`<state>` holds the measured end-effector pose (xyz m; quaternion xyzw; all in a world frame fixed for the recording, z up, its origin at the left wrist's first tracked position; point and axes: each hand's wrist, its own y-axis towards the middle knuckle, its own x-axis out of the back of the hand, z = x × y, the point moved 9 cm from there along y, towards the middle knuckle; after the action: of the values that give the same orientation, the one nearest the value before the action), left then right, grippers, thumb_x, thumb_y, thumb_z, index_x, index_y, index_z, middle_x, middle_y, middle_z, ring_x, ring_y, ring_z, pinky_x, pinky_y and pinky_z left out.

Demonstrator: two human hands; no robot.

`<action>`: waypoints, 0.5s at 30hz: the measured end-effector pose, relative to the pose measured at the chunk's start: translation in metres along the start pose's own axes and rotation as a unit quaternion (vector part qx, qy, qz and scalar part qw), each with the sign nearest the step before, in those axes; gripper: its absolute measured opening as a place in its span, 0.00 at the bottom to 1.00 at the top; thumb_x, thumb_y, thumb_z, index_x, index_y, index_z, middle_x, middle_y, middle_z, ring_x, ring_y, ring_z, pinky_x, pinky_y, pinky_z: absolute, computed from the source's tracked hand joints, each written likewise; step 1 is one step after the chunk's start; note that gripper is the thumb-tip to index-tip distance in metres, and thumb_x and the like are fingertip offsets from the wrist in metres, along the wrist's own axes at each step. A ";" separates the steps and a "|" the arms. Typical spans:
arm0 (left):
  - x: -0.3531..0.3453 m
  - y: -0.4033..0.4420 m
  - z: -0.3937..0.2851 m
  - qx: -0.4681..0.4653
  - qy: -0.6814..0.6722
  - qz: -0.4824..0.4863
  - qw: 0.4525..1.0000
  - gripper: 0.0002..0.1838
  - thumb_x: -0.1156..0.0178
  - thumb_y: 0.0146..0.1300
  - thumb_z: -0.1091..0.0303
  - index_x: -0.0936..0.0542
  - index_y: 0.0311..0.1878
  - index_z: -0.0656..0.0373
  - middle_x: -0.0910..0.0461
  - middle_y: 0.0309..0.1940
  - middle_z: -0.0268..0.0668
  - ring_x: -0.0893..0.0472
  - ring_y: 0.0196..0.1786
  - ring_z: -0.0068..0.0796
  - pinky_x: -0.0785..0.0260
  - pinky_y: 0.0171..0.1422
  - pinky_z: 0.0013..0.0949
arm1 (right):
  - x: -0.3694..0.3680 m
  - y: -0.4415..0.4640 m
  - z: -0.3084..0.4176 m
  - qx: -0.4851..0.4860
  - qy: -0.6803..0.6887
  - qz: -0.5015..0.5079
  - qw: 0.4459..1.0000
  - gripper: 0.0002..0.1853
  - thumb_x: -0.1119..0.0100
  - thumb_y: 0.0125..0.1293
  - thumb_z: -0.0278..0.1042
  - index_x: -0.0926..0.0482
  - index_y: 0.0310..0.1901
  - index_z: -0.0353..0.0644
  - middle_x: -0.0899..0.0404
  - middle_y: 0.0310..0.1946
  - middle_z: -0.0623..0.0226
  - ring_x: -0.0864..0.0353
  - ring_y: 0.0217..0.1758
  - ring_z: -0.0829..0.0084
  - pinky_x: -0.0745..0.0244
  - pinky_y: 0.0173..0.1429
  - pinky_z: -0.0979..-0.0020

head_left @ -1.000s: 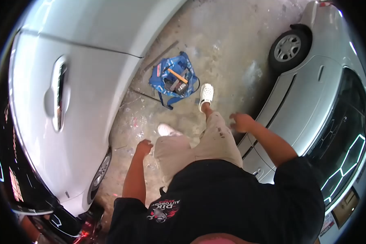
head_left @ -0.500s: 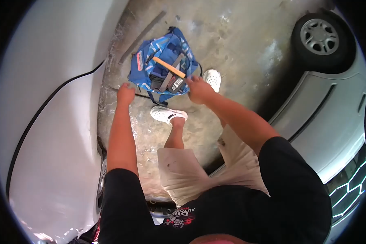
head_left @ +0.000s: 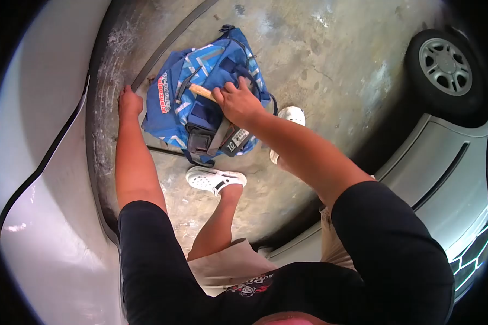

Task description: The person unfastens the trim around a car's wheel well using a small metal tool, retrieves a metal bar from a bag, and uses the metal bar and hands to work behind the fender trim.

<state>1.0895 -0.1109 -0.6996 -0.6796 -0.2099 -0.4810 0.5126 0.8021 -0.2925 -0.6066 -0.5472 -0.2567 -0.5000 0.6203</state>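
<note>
My right hand (head_left: 238, 102) is closed around the end of a hammer's (head_left: 201, 92) wooden handle. The hammer's dark head lies toward the left, over a blue patterned bag (head_left: 156, 100) on the floor. Under my right forearm, a black battery-like block (head_left: 236, 142) with a white label sits at the bag's near edge, beside a dark tool part (head_left: 200, 142). My left hand (head_left: 129, 103) is low by the car at left, its fingers curled at the lower end of a long dark strip (head_left: 171, 40). Whether it grips the strip is hidden.
A pale car body (head_left: 54, 211) borders my left side. At right stands a silver car (head_left: 428, 168) with its wheel (head_left: 444, 65). A thin dark strip (head_left: 165, 151) lies on the concrete floor (head_left: 331, 49) below the bag. White clogs (head_left: 214, 179) are on my feet.
My view has moved closer to the bag. My right hand has shifted up and left along the hammer, over the bag. My left hand has reached farther left and forward, to the dark strip's end.
</note>
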 end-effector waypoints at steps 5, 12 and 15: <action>-0.039 -0.012 0.017 -0.024 -0.003 0.080 0.997 0.19 0.38 0.68 0.63 0.21 0.58 0.61 0.16 0.52 0.59 0.17 0.57 0.63 0.25 0.62 0.56 | 0.001 -0.009 0.000 0.060 0.057 0.035 0.996 0.17 0.46 0.70 0.33 0.29 0.59 0.44 0.16 0.47 0.64 0.20 0.58 0.59 0.30 0.69 0.48; 0.063 -0.147 0.016 -0.045 -0.036 0.002 0.998 0.16 0.46 0.76 0.57 0.21 0.48 0.62 0.14 0.41 0.58 0.16 0.45 0.67 0.25 0.50 0.62 | 0.085 -0.078 0.012 -0.061 0.171 0.193 0.964 0.21 0.43 0.68 0.30 0.35 0.61 0.42 0.18 0.48 0.51 0.13 0.46 0.45 0.19 0.45 0.50; 0.101 -0.228 0.023 -0.054 -0.033 -0.044 0.997 0.16 0.47 0.77 0.57 0.22 0.45 0.63 0.15 0.38 0.59 0.16 0.42 0.65 0.24 0.45 0.61 | 0.124 -0.110 0.026 -0.028 0.239 0.110 0.964 0.25 0.39 0.63 0.28 0.34 0.61 0.43 0.18 0.47 0.51 0.15 0.49 0.46 0.24 0.56 0.50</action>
<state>0.9676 -0.0226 -0.4997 -0.7115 -0.2302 -0.4915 0.4464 0.7545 -0.2991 -0.4454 -0.4537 -0.0247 -0.5520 0.6992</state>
